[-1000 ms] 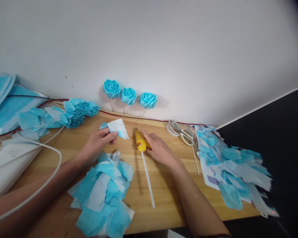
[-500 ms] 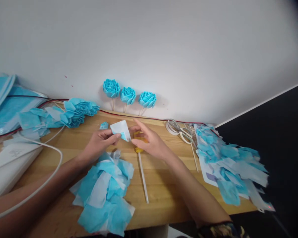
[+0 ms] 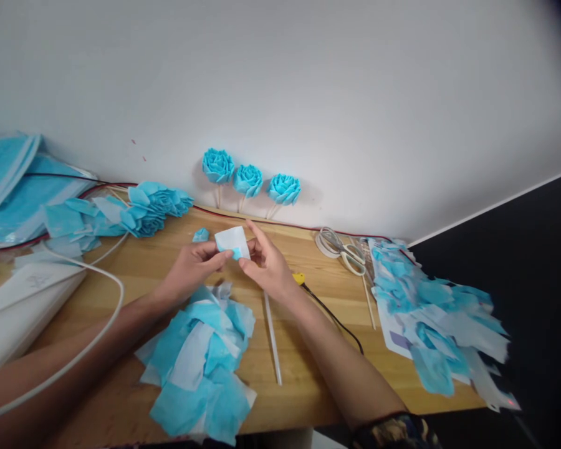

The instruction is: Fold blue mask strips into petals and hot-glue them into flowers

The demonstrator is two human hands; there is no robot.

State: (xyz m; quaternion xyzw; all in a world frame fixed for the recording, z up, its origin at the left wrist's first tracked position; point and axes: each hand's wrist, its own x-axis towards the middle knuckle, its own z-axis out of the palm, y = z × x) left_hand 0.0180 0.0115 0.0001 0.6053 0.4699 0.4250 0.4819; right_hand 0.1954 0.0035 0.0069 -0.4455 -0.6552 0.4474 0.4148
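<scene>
Both hands meet over the middle of the wooden table. My left hand pinches a small white and blue fabric piece by its left edge. My right hand pinches the same piece from the right, with the forefinger stretched up. Behind my right hand lies the yellow glue gun, mostly hidden, with its black cord running toward me. A white glue stick lies on the table just below my right hand. A heap of cut blue and white fabric pieces sits under my left wrist.
Three blue fabric roses lean on the wall at the back. More blue roses and scraps lie back left, beside a white cable and a white box. Scissors and a spread of fabric scraps lie on the right.
My right hand left the yellow glue gun and came over to the fabric piece, which both hands now pinch. The glue gun lies behind my right hand.
</scene>
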